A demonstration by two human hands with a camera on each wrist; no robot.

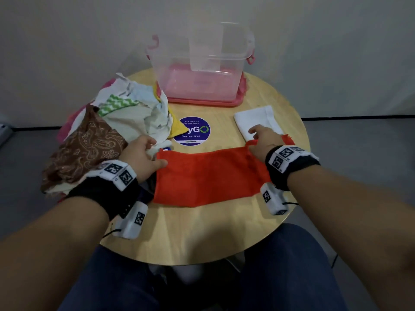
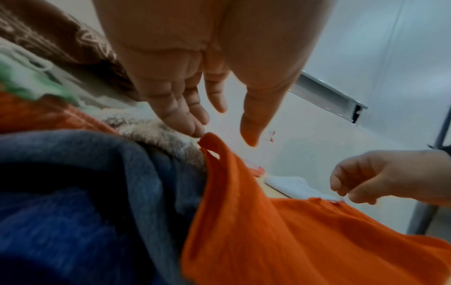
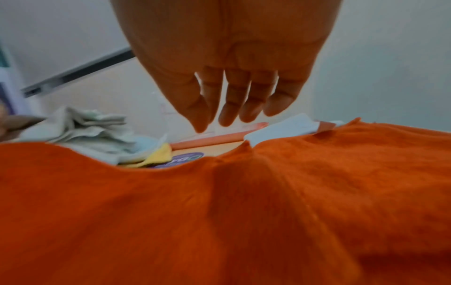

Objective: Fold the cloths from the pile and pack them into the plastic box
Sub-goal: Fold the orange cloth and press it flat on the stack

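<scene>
An orange rectangular cloth (image 1: 208,178) lies spread flat across the near middle of the round pale-wood tabletop (image 1: 202,239), its long side running left to right. The left hand (image 1: 140,157) sits at the cloth's far left corner with its fingers (image 2: 185,117) straight and loosely spread, the fingertips just at the raised corner; the left wrist view shows nothing pinched between them. The right hand (image 1: 263,140) is over the far right corner, where the fabric bunches up; in the right wrist view its fingers (image 3: 234,104) hang relaxed and slightly apart above the cloth edge, holding nothing. To the left, a heap of crumpled cloths (image 1: 107,131), with a brown paisley piece on its near side and white, green-striped and yellow pieces behind, covers that side of the tabletop. A folded white cloth (image 1: 258,120) lies just beyond the right hand. At the far edge stands the clear plastic box with pink clasps (image 1: 202,63), resting on its pink lid. A round blue sticker (image 1: 195,130) sits between box and orange cloth.
</scene>
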